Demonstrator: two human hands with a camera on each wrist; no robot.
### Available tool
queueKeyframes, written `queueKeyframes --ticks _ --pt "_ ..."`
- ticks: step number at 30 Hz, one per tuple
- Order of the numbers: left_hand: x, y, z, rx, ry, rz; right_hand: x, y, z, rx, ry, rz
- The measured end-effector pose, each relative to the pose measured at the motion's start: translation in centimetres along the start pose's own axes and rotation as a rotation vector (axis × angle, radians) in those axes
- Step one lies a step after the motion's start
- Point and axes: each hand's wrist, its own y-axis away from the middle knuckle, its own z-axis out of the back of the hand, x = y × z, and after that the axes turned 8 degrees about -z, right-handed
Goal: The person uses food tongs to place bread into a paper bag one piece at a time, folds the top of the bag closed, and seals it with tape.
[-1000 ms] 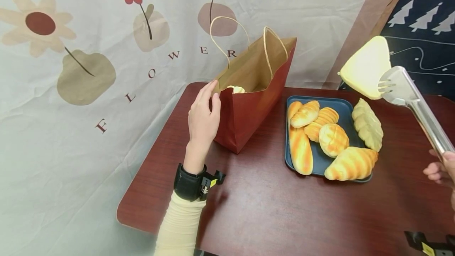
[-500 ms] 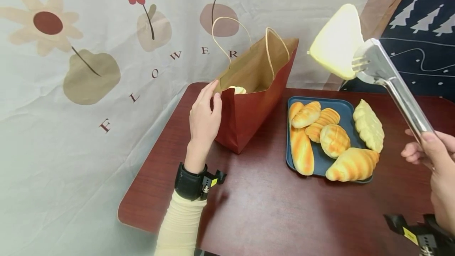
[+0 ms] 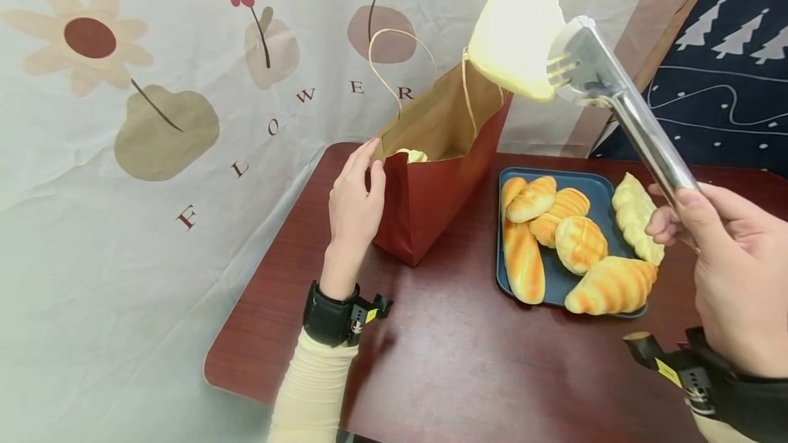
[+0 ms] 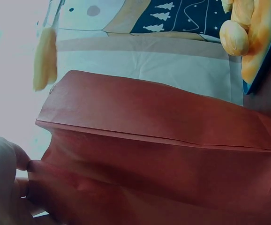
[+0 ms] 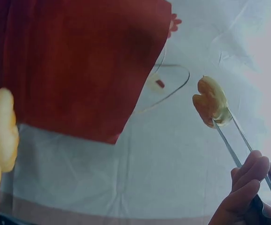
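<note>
My left hand (image 3: 357, 207) pinches the upper edge of a red-brown paper bag (image 3: 437, 200) at its near corner; its fingertips are partly hidden there. Inside the bag's mouth shows part of a pale bread piece (image 3: 414, 155). My right hand (image 3: 732, 258) grips metal tongs (image 3: 652, 135). Their tips clamp a pale, roughly triangular bread (image 3: 517, 29), raised in front of the bag's far handle in the head view. In the right wrist view, that bread (image 5: 210, 101) has a browned side and hangs clear of the bag.
Right of the bag, a blue tray (image 3: 594, 183) carries several breads, including a long loaf (image 3: 523, 265) and a croissant (image 3: 612, 286). A pale twisted bread (image 3: 634, 214) lies at its right rim. Printed cloth (image 3: 185, 279) hangs behind the dark red table (image 3: 443, 361).
My right hand has moved left and upward, bringing the tongs and bread from beyond the tray toward the bag. The left hand stays at the bag's edge.
</note>
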Motion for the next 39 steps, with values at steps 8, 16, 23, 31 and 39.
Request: queueKeyframes --ticks 8,16,23,31,39 --pt "0.1 0.0 0.2 -0.001 -0.002 0.004 0.3 -0.1 -2.6 0.022 -0.048 0.008" --pt "0.1 0.0 0.4 -0.003 -0.006 0.011 0.1 0.0 -3.9 0.067 0.017 -0.003" --pt "0.2 0.0 0.6 0.002 -0.01 0.016 -0.6 -0.1 -4.5 0.041 0.415 0.156" --pt "0.2 -0.1 0.4 0.002 0.007 0.012 -1.4 0.3 -4.6 -0.031 0.816 0.512" --pt "0.1 -0.2 0.4 0.001 0.011 0.021 -1.2 1.2 -3.9 0.028 1.04 0.497"
